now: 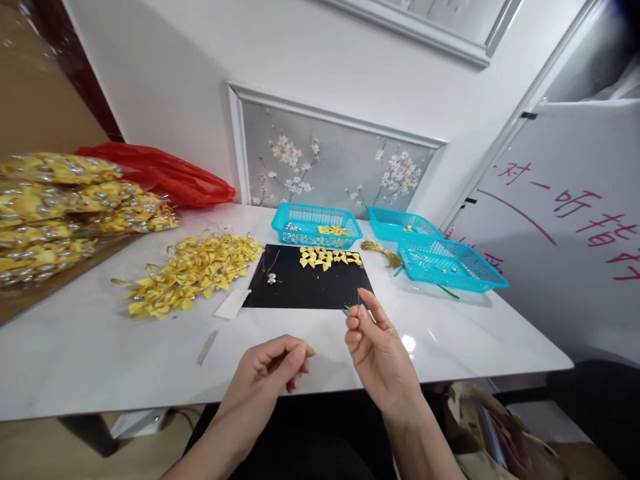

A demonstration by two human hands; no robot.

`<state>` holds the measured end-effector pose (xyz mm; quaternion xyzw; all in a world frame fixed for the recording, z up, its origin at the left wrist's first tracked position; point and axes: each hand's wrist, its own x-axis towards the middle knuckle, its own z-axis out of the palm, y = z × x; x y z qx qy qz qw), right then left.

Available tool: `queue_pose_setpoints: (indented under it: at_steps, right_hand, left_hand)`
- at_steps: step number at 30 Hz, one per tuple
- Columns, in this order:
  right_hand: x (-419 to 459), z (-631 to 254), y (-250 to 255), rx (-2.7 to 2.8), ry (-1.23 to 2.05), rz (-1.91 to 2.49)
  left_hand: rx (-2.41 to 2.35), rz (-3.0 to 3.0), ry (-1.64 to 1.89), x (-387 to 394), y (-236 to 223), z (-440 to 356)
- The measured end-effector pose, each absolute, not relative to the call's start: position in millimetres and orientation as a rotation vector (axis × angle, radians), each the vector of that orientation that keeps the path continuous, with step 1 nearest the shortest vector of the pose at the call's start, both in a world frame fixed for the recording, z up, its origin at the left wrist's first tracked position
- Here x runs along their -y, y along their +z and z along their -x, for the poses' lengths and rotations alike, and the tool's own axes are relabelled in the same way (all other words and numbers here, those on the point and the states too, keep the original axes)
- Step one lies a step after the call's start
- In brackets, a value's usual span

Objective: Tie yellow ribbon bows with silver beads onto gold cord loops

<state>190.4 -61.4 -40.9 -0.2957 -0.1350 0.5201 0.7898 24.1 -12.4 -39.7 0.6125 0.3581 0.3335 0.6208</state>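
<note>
My right hand (375,350) is raised over the table's front edge, its fingers closed. A thin dark wire (359,297) stands up between thumb and forefinger, and a small grey metal tip juts out beside it from the curled fingers. To its left, my left hand (280,365) is pinched shut; whatever lies between its fingertips is hidden. Beyond both hands is a black mat (300,290), bearing rows of yellow ribbon bows (327,257). On the mat's left part lies a small cluster of silvery beads (271,278) with a thin wire.
A heap of finished-looking yellow bow pieces (195,270) lies left of the mat, near a white paper piece (233,303). Blue baskets (317,217) stand behind and right, beside a bundle of golden wires (383,252). Bagged yellow pieces (65,213) and a red bag (165,177) fill the far left.
</note>
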Motion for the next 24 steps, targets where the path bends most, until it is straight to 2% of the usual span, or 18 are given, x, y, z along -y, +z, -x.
queue_pose_setpoints:
  at_steps: [10, 16, 21, 24]
  right_hand:
    - [60.9, -186.9, -47.6, 0.313, 1.043, 0.736]
    - [58.1, -179.8, -51.3, 0.288, 1.109, 0.712]
    - [56.6, -173.7, -56.1, 0.265, 1.131, 0.703]
    - [56.9, -171.4, -57.8, 0.257, 1.126, 0.697]
  left_hand:
    - [-0.735, -0.732, 0.804, 4.1, -38.0, -25.3]
    - [-0.577, -0.489, 0.796, 2.0, -40.7, -29.3]
    - [-0.513, -0.513, 0.786, 5.6, -38.6, -31.1]
    - [-0.645, -0.937, 0.8, 5.5, -37.5, -26.0]
